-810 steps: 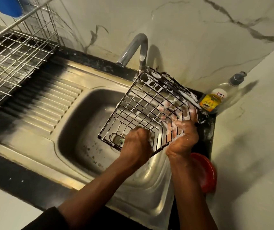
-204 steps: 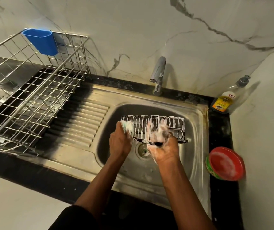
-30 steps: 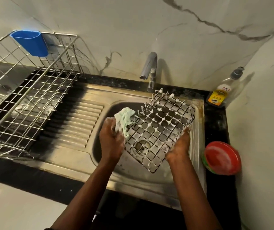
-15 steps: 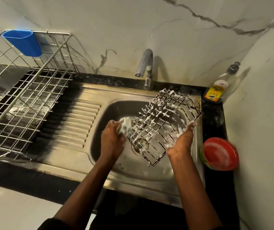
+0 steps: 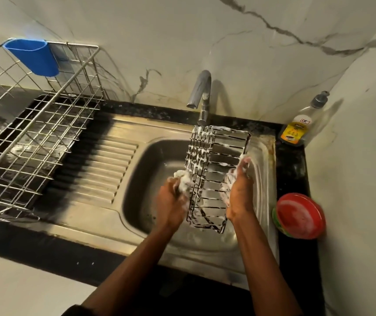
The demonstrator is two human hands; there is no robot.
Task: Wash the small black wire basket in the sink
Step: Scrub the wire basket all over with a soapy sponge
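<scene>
The basket point(image 5: 216, 176) hangs over the sink point(image 5: 150, 169), clear of the bottom, held between both hands. Its long axis runs straight away from the person, from the wrists out toward the tap point(image 5: 201, 96). It is turned on edge, so one long wall faces each palm. The right hand point(image 5: 239, 195) has its sudsy fingers point(image 5: 244, 161) curled round the right long rim at about mid-length, and seems to carry the whole weight. The left hand point(image 5: 171, 201) is closed round a foamy cloth point(image 5: 183, 179) and presses it against the outside of the left long wall, also near mid-length. So the basket lies directly between the two sets of fingers: to the right of the left fingers, to the left of the right ones. About half its length reaches beyond the fingertips toward the tap, and the rest comes back alongside the wrists. Foam sits thick on the wires ahead of the cloth, while the stretch behind it, nearer the left wrist, looks barer. I judge that the next stroke belongs to the left hand and should run along the long axis, drawn back toward the wrist, with the right fingers keeping the opposite rim steady. The wet, soapy wire looks slippery, so a push across the axis could twist the basket out of the right hand's hold.
</scene>
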